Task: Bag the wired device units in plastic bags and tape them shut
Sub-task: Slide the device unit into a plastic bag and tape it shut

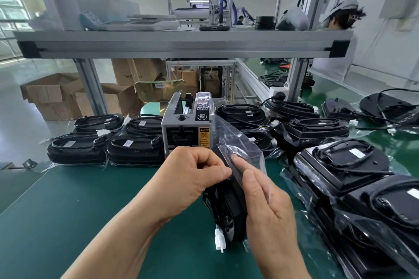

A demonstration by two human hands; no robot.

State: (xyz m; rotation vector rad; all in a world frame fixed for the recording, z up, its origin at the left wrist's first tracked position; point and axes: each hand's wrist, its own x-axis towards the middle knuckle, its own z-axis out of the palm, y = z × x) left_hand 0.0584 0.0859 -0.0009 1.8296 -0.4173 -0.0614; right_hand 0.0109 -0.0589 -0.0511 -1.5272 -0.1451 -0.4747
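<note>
A black wired device unit [229, 208] stands on edge on the green mat, partly inside a clear plastic bag [235, 140] whose open flap sticks up behind my hands. Its white cable connector [219, 239] hangs out at the bottom. My left hand [192, 174] has its fingers curled and pinches the bag's edge at the top of the unit. My right hand [265, 201] lies along the unit's right side with straight fingers pressing the plastic flat.
A grey automatic tape dispenser [187, 124] stands just behind my hands. Bagged black units lie in stacks at the left [104, 147], behind [294, 120] and along the right [353, 176]. An aluminium shelf frame [181, 45] spans overhead. Another person [342, 18] works at the back right.
</note>
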